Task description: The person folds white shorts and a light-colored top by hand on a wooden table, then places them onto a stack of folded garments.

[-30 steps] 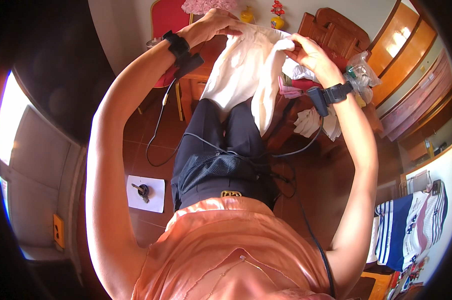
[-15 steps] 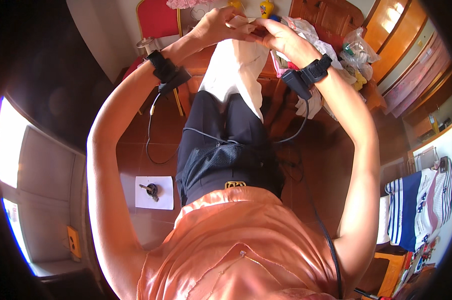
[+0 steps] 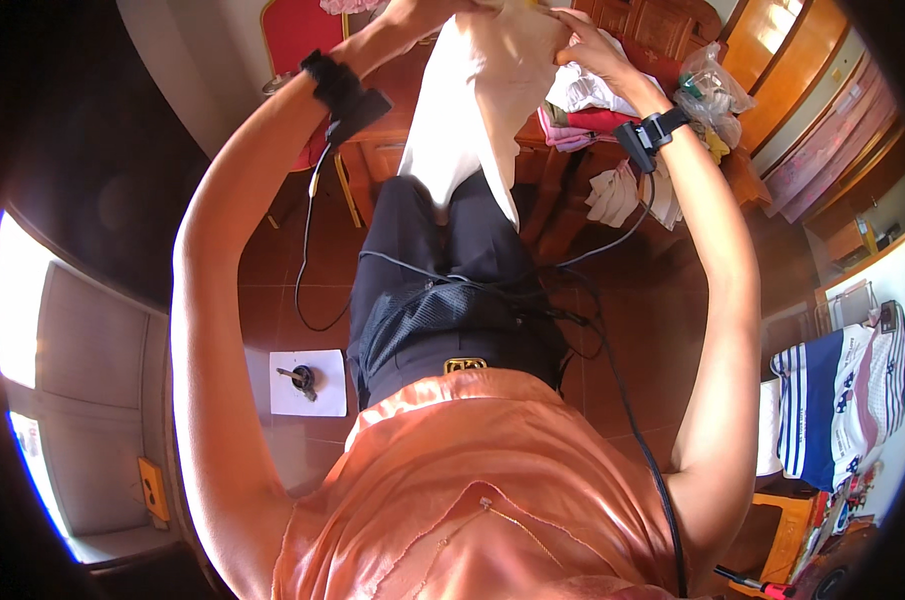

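Observation:
A cream-white piece of cloth [image 3: 468,95] hangs from both hands at the far edge of the view, its lower ends in front of my dark trousers. It looks like a garment, but I cannot tell which kind. My left hand [image 3: 431,10] holds its upper left edge, the fingers partly cut off by the picture's top. Across from it, my right hand [image 3: 595,48] grips the upper right edge between thumb and fingers. Each wrist carries a black strap with a small device and a cable.
A wooden table [image 3: 388,160] stands beyond the cloth, with folded clothes [image 3: 583,125] and a clear plastic bag [image 3: 715,90] at its right. Far left is a red chair [image 3: 308,40]. White paper [image 3: 288,400] bearing a dark object lies at left. Striped textiles [image 3: 823,400] hang right.
My hands have moved apart, the right one outward to the right and the left one farther up. The cloth's upper part, bunched between the fingers before, is now spread wider.

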The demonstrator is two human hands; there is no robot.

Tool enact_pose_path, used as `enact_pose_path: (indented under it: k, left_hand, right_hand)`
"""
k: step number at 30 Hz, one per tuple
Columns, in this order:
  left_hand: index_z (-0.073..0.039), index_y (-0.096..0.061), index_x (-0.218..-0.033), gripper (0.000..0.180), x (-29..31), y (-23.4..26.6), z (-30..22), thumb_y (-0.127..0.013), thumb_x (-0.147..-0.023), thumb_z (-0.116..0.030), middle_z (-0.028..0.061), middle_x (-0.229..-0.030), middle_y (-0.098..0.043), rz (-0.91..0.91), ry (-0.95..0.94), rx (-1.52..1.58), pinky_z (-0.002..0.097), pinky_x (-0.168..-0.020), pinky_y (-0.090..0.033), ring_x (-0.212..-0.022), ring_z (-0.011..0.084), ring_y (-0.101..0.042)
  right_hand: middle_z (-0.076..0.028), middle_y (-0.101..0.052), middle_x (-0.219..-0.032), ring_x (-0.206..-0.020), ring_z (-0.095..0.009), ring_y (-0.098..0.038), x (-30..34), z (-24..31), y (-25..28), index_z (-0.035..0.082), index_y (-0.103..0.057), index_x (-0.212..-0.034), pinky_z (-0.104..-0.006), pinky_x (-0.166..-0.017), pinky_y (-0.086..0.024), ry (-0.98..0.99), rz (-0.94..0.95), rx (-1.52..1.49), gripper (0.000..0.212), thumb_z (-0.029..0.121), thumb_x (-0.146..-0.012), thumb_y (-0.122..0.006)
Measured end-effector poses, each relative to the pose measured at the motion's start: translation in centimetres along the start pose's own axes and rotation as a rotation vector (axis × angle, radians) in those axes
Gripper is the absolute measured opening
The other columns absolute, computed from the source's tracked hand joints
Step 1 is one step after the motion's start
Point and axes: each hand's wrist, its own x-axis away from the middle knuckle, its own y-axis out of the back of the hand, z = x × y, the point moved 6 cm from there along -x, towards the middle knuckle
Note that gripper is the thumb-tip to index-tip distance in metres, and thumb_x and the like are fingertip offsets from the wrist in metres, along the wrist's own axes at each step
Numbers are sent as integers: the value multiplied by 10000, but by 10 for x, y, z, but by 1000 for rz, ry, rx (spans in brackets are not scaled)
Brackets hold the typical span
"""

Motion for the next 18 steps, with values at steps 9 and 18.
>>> enact_pose_path:
  k: [9, 18]
  left_hand:
    - [11, -544, -1083, 693, -92, -9, -60, -529, -809, -626, 91, -961, -533, -14, -160, -540, 498, -936, -458, -968, 226, -543]
    - [5, -533, -1113, 628, -109, -7, -105, -514, -838, -559, 101, -1014, -520, -86, -189, -745, 458, -959, -438, -1009, 221, -529]
  right_hand:
    - [-57, -665, -1013, -906, -118, -618, 25, 93, 112, -17, -557, -1230, -254, -789, -507, 234, -179, -253, 420, 33, -824, -649]
    - [-95, -633, -1089, -974, -175, -602, 57, 141, 173, -19, -557, -1176, -263, -858, -472, 178, -657, -139, 375, -8, -806, -620]
